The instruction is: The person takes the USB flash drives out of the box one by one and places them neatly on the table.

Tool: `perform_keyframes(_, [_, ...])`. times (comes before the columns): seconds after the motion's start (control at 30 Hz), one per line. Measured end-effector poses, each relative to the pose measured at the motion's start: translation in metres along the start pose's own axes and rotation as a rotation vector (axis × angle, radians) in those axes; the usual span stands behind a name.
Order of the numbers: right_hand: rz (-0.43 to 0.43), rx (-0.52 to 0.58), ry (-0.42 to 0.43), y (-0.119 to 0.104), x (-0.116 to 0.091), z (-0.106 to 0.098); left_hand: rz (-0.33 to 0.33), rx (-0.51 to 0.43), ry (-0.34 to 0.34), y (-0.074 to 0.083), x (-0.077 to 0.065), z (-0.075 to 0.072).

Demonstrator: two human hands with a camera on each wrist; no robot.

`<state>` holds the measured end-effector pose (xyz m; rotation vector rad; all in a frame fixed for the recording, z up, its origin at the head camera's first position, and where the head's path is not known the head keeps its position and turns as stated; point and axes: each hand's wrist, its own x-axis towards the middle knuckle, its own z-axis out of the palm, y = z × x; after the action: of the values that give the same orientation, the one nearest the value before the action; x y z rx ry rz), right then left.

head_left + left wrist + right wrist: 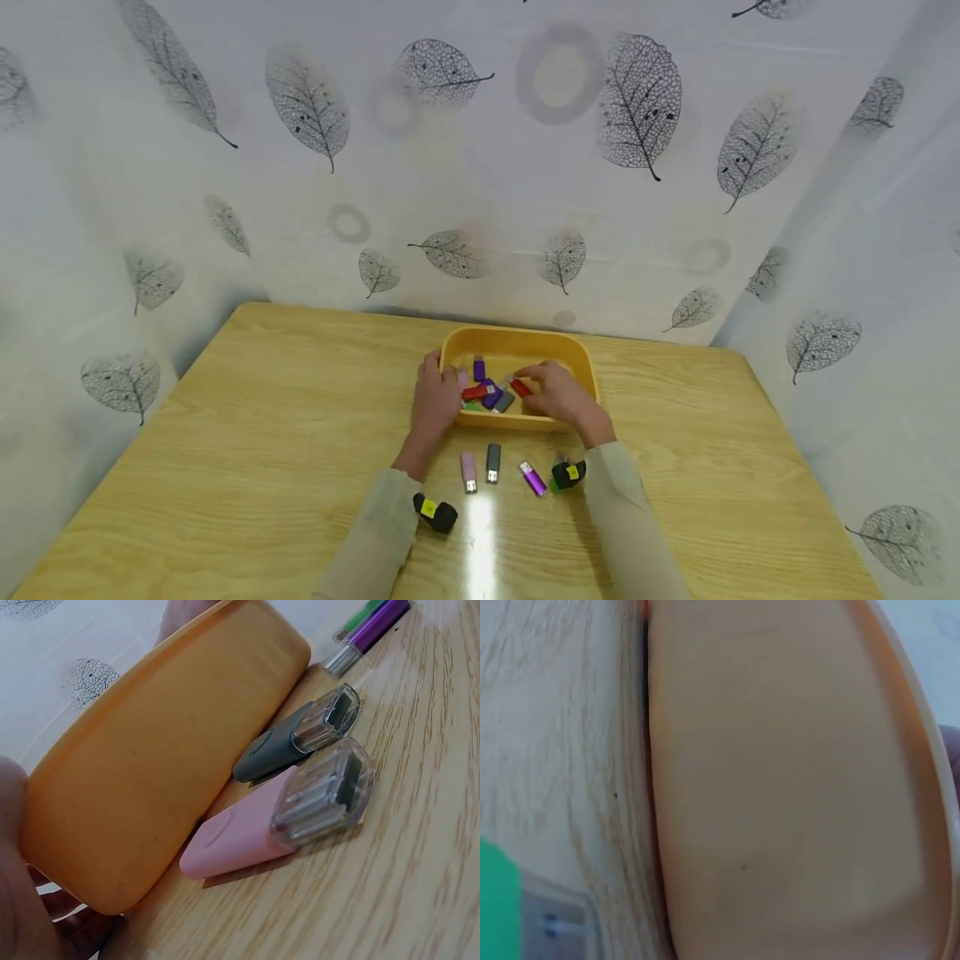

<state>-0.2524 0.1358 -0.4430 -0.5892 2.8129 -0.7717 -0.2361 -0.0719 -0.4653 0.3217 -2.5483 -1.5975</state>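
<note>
Leaf-print cloth (pixel 495 187) hangs behind a wooden table (pixel 300 408) bearing a yellow tray (pixel 510 422). The left hand (pixel 437 396) grips its left side; inside, the right hand (pixel 558 393) is at a red USB drive (pixel 521 387), whether pinching I cannot tell. Picking seems underway; next calls for a secure pinch.

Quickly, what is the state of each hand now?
Left hand: holding the yellow tray by its side.
Right hand: at a red USB stick inside; whether it grips cannot be told.
</note>
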Motion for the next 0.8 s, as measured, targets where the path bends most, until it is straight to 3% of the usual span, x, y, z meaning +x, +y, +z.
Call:
perform_keyframes(0.17, [-0.028, 0.013, -0.016, 0.0013, -0.0001, 0.0024, -0.009, 0.006, -0.002, -0.0015, -0.0015, -0.0004])
perform_keyframes(0.47, [0.018, 0.077, -0.018, 0.0016, 0.0033, -0.0023, 0.022, -0.001, 0.01, 0.0006, 0.0046, 0.0007])
perform_keyframes(0.8, [0.032, 0.054, -0.077, 0.0004, 0.001, 0.0005, -0.024, 0.005, -0.006, 0.001, 0.0019, -0.001])
